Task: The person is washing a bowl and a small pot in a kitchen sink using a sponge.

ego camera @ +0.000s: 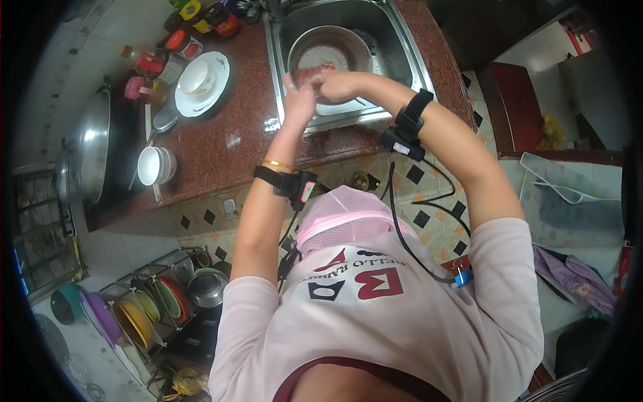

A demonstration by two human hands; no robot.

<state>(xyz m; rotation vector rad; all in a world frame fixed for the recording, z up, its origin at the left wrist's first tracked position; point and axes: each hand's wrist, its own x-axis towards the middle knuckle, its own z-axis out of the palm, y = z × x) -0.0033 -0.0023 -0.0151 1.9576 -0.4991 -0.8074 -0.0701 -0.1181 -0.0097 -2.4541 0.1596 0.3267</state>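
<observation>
A round metal basin [359, 47] sits in the stainless steel sink [402, 35]. At its near left rim is my left hand [300, 98], with the thumb side against the rim. My right hand [334, 83] is bent over the near part of the basin, touching or almost touching the left one. Something reddish [314, 73] shows by the fingers inside the basin; its kind is unclear. The fingers overlap and are partly blurred, so what each hand grips cannot be made out.
A white plate [221, 75] with a bowl [195, 77] on it stands left of the sink on the red stone counter [221, 145]. Stacked white bowls [150, 166], a ladle [165, 120], jars [185, 44] and a large wok [93, 140] are further left. Cables [394, 216] hang from my wrist straps.
</observation>
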